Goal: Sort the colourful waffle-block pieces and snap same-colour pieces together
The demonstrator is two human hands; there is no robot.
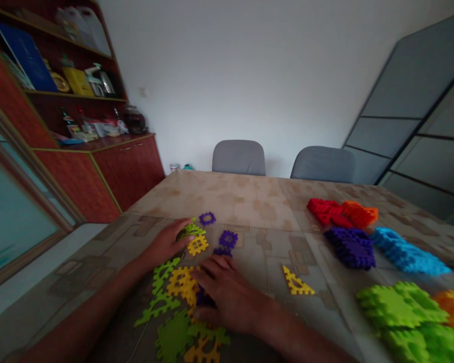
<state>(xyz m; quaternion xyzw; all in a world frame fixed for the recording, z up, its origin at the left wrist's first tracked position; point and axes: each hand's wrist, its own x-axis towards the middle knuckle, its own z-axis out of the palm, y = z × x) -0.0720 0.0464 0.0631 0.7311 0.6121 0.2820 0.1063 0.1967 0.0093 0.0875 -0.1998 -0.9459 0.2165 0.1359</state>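
Note:
My left hand curls around several green toothed building tiles, fingers behind them and thumb in front. A yellow square tile with a window cut-out lies against that thumb. My right hand is lowered over the pile, its fingers and thumb around a purple tile that is partly hidden. Yellow tiles lie beside its fingertips. Two purple tiles, a window-shaped one and a ring-like one, lie flat beyond my hands. Green tiles spread below, nearer to me.
A yellow triangular tile lies alone to the right. Stacks of red, orange, purple, blue and green tiles stand at the table's right side. Two grey chairs stand beyond the far edge.

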